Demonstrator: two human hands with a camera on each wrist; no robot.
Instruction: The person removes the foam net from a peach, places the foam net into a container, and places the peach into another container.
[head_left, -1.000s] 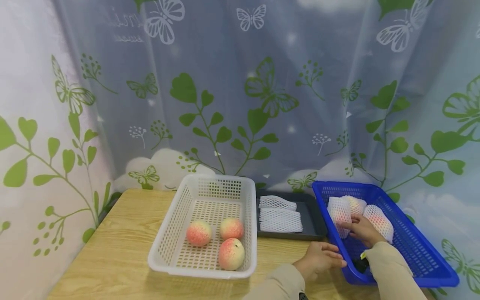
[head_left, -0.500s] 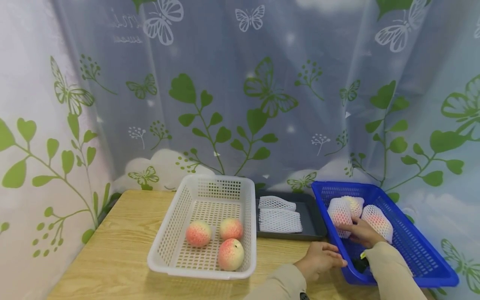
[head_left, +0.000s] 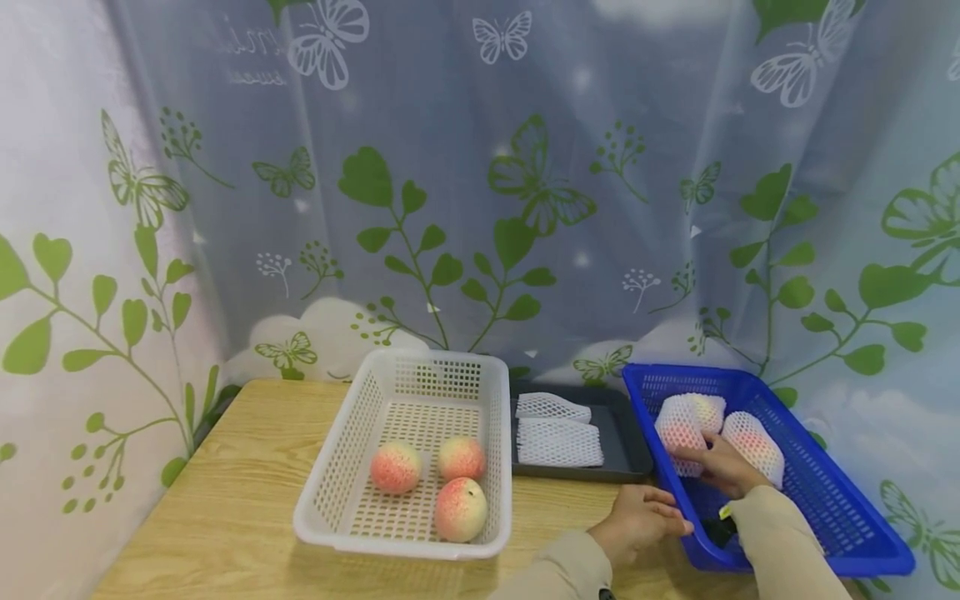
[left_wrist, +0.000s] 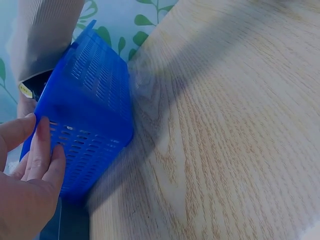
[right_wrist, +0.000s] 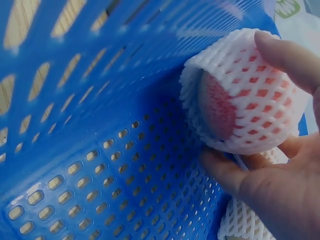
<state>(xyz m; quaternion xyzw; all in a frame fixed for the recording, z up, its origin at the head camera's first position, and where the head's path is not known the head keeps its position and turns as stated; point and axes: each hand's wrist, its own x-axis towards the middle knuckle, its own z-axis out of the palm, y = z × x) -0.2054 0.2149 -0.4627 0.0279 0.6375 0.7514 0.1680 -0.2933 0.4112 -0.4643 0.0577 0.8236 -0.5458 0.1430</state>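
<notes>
Inside the blue basket (head_left: pixel 847 508), my right hand (head_left: pixel 727 468) holds a peach in a white foam net (head_left: pixel 678 429). In the right wrist view, thumb and fingers lie on opposite sides of this netted peach (right_wrist: pixel 245 95), whose pink skin shows through the net's near end. Two more netted peaches lie beside it, one behind (head_left: pixel 707 410) and one to the right (head_left: pixel 753 446). My left hand (head_left: pixel 637 521) is at the basket's near left edge. The left wrist view has its thumb and fingers (left_wrist: pixel 40 155) pinching the blue rim.
A white basket (head_left: pixel 318 508) with three bare peaches (head_left: pixel 396 468) stands left on the wooden table (head_left: pixel 225 492). Between the baskets lies a dark tray (head_left: pixel 621 437) with white foam nets (head_left: pixel 560 442). A patterned curtain (head_left: pixel 450 208) hangs close behind.
The netted peach in my right hand has shifted very slightly within the blue basket. My left hand stays at the basket's edge.
</notes>
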